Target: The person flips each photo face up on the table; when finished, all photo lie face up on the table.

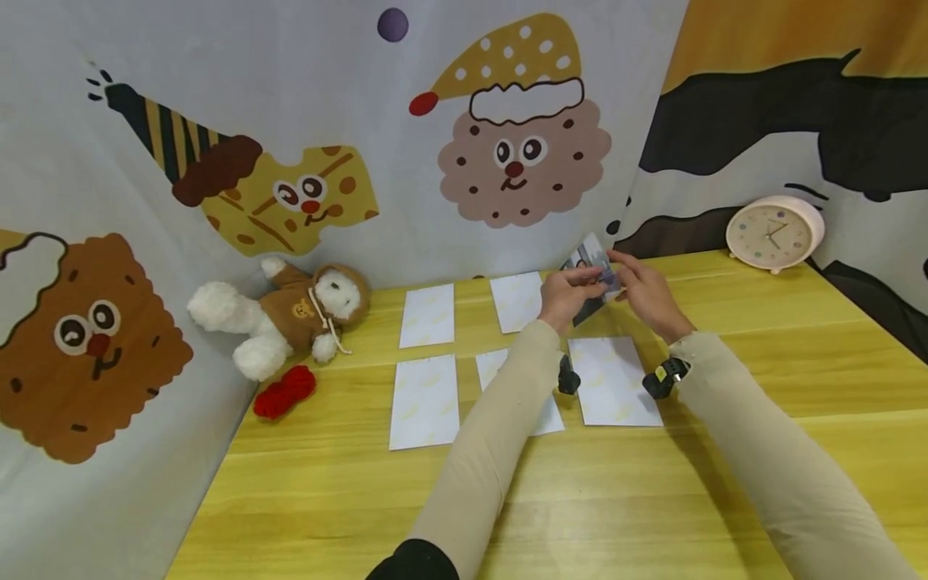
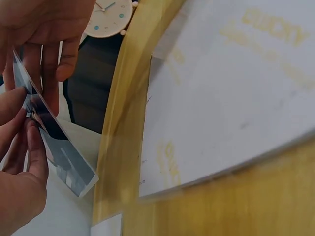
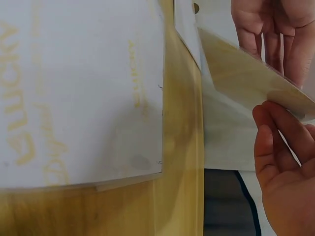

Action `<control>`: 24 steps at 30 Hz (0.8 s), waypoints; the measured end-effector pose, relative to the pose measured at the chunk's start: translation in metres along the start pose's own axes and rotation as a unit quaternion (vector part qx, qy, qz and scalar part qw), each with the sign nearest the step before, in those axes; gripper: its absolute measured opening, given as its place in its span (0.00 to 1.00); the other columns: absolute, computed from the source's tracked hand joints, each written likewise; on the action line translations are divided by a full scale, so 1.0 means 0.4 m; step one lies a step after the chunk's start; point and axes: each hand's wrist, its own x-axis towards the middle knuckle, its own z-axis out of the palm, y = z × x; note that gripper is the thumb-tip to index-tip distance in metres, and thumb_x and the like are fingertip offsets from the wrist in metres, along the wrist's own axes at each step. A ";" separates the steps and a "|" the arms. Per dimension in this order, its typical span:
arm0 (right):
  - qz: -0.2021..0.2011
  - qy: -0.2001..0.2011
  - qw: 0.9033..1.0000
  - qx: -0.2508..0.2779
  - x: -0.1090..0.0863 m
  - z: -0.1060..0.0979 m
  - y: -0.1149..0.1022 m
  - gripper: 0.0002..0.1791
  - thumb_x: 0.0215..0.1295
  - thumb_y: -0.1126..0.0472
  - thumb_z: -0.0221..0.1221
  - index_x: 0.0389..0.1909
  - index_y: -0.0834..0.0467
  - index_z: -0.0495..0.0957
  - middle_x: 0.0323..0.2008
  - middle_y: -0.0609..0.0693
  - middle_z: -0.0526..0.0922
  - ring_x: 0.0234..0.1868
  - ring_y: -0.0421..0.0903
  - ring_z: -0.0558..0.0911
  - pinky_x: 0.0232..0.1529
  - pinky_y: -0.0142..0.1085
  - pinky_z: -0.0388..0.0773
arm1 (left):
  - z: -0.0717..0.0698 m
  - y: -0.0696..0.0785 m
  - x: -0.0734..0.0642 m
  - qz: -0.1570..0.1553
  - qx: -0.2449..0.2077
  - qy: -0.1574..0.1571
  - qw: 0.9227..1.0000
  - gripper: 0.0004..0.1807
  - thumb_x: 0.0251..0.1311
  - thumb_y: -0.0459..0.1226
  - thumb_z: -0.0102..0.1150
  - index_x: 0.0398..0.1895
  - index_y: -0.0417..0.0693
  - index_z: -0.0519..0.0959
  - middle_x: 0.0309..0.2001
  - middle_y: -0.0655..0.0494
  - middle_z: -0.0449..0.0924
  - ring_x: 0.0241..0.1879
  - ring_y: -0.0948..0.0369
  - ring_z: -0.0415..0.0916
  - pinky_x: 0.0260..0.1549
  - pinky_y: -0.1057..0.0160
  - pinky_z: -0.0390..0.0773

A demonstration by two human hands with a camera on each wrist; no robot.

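Observation:
Above the back right of the table, my two hands hold a glossy photo print (image 1: 596, 256) at a tilt. On its face is a grey-blue picture. My left hand (image 1: 564, 300) pinches it, fingers lying across its face in the head view. My right hand (image 1: 648, 302) pinches the right edge between thumb and fingers. In the right wrist view, the fingertips of my right hand (image 3: 288, 152) meet the print's surface. Right below the hands lies a white sheet (image 1: 616, 387) with pale yellow lettering. Another white sheet (image 1: 516, 300) is partly behind my left hand.
More white sheets (image 1: 426, 403) lie in rows, one (image 1: 489, 366) partly under my left forearm. A plush toy (image 1: 290, 314) and a red fuzzy item (image 1: 285, 392) sit on the left. A round clock (image 1: 772, 234) stands at back right, before a cartoon-print curtain (image 1: 406, 185).

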 end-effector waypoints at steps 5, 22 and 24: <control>0.016 -0.016 1.000 0.005 0.000 -0.001 0.000 0.30 0.78 0.57 0.49 0.78 0.50 0.58 0.68 0.66 0.74 0.62 0.61 0.80 0.41 0.32 0.74 | -0.004 0.008 -0.004 0.038 0.044 -0.004 0.998 0.13 0.56 0.30 0.70 0.45 0.49 0.89 0.44 0.54 0.90 0.39 0.69 0.83 0.40 0.73 0.82; 0.059 0.022 0.994 0.090 -0.005 -0.011 0.011 0.31 0.77 0.61 0.49 0.78 0.46 0.57 0.69 0.64 0.73 0.59 0.53 0.79 0.26 0.31 0.70 | -0.046 0.010 -0.008 0.003 0.182 0.068 0.981 0.28 0.58 0.37 0.71 0.64 0.57 0.79 0.68 0.57 0.75 0.65 0.54 0.75 0.61 0.57 0.78; 0.063 0.030 0.992 0.101 -0.007 -0.012 0.013 0.31 0.77 0.60 0.49 0.78 0.44 0.56 0.69 0.63 0.73 0.56 0.47 0.79 0.27 0.29 0.72 | -0.046 0.005 -0.006 -0.014 0.156 0.072 0.985 0.31 0.59 0.38 0.71 0.67 0.58 0.76 0.68 0.56 0.75 0.62 0.54 0.77 0.59 0.57 0.80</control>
